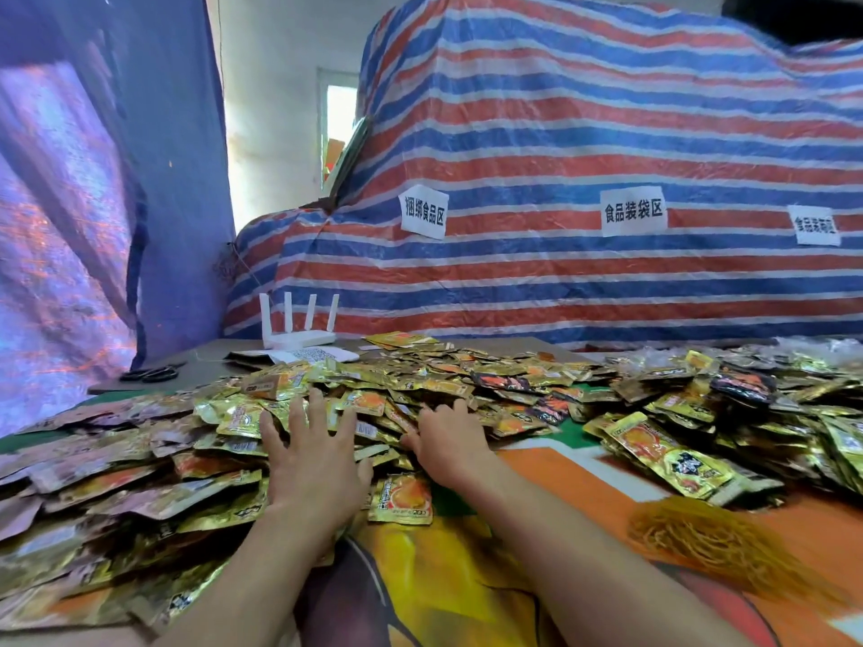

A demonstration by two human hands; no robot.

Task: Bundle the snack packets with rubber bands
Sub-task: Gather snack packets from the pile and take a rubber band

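Orange printed cloth lies nearest, one blurred heap of yellow rubber bands on it at the right. Two hands meet the snack packets, uncountably many, flat, long axes pointing every way: left hand spread flat on them, right hand fingertips buried, grip unclear. Beyond: one four-antenna router, one pair of scissors, a striped tarp with three paper labels.
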